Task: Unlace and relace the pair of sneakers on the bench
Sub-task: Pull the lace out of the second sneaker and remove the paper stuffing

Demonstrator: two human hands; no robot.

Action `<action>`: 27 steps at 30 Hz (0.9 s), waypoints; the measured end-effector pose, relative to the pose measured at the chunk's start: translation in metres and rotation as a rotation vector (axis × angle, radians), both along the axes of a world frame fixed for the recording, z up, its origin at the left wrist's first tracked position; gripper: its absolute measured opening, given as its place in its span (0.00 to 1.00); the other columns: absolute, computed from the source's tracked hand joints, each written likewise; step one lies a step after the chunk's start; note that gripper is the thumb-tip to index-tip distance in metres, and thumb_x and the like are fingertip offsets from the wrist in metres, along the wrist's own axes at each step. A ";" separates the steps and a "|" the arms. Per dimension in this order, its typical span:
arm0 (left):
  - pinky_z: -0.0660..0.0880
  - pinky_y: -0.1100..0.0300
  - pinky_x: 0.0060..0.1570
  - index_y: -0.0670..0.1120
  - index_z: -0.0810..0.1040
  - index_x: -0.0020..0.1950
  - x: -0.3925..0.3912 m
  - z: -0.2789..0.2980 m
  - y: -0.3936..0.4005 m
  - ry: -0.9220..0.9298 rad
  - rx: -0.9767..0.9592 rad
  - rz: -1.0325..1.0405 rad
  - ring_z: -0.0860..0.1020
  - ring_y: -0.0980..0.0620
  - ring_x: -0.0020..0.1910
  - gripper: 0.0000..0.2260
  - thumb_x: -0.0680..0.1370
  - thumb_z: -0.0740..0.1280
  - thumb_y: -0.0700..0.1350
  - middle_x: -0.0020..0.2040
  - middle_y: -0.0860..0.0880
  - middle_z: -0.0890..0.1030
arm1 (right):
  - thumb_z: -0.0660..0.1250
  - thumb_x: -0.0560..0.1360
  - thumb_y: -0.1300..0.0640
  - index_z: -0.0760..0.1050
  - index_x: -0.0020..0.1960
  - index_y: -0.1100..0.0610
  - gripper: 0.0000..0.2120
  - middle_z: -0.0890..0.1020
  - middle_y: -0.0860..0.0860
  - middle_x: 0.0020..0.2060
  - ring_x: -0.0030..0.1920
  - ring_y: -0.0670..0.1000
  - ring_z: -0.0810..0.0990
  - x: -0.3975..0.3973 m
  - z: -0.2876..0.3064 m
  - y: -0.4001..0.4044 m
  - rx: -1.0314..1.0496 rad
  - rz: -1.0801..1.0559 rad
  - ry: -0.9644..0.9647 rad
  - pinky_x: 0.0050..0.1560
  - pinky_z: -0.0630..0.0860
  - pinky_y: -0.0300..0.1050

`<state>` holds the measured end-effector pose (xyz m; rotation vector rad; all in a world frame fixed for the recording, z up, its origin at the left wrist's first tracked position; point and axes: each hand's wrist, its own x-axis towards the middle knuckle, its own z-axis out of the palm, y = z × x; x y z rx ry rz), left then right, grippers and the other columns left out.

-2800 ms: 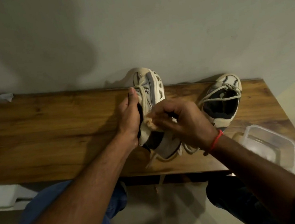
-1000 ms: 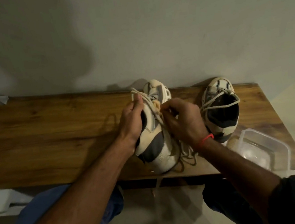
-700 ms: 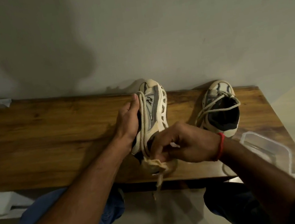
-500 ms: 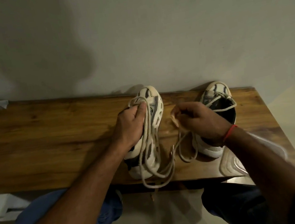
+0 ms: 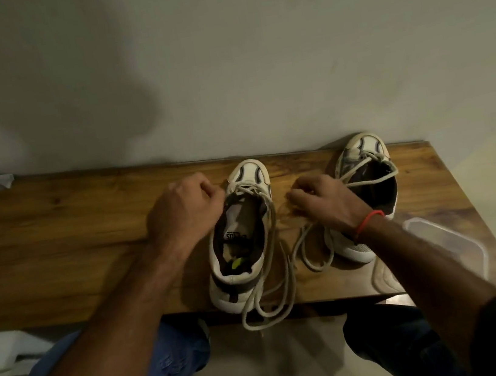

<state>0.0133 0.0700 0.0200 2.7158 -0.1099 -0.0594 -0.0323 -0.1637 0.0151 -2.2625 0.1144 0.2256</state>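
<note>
head view: both sneakers stand upright on the wooden desk, toes to the wall. the left hand pinches the lace at the left sneaker. the right hand, curled, grips another stretch of lace between it and the right sneaker.

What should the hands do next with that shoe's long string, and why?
Probably pull the lace evenly with both hands. The left hand and right hand each pinch it beside the left sneaker, which stands upright on the bench. Only the eyelets near the toe look laced, and slack loops hang over the bench's front edge.
</note>
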 end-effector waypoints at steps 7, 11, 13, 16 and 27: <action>0.77 0.62 0.28 0.52 0.62 0.77 -0.013 -0.009 0.001 0.610 -0.002 -0.086 0.84 0.51 0.36 0.24 0.83 0.65 0.50 0.47 0.47 0.82 | 0.67 0.76 0.40 0.68 0.61 0.50 0.20 0.78 0.48 0.49 0.45 0.45 0.80 -0.004 -0.020 0.032 -0.023 0.136 0.201 0.43 0.80 0.40; 0.80 0.61 0.30 0.49 0.66 0.75 -0.012 -0.010 0.003 0.594 -0.035 -0.059 0.85 0.51 0.35 0.20 0.84 0.63 0.48 0.46 0.46 0.83 | 0.65 0.79 0.48 0.66 0.68 0.52 0.20 0.79 0.51 0.52 0.45 0.46 0.82 -0.004 -0.020 0.034 0.064 0.176 0.184 0.41 0.81 0.38; 0.81 0.60 0.31 0.48 0.67 0.74 -0.013 -0.009 0.003 0.583 -0.029 -0.052 0.85 0.51 0.34 0.20 0.83 0.64 0.50 0.44 0.47 0.84 | 0.66 0.79 0.47 0.66 0.66 0.51 0.19 0.78 0.48 0.48 0.42 0.45 0.83 -0.002 -0.020 0.035 0.061 0.175 0.212 0.38 0.80 0.36; 0.82 0.59 0.31 0.48 0.67 0.74 -0.011 -0.008 0.002 0.534 0.021 -0.014 0.84 0.52 0.33 0.23 0.82 0.65 0.54 0.42 0.47 0.84 | 0.69 0.77 0.45 0.71 0.63 0.52 0.19 0.80 0.49 0.46 0.43 0.47 0.84 0.002 -0.015 0.028 0.125 0.126 0.280 0.41 0.81 0.38; 0.78 0.63 0.28 0.53 0.75 0.69 -0.027 -0.008 -0.040 0.191 -0.535 -0.197 0.83 0.53 0.37 0.16 0.82 0.66 0.52 0.49 0.54 0.80 | 0.68 0.77 0.64 0.80 0.57 0.56 0.09 0.84 0.56 0.46 0.43 0.50 0.83 -0.008 0.001 -0.004 0.492 -0.100 0.063 0.48 0.81 0.47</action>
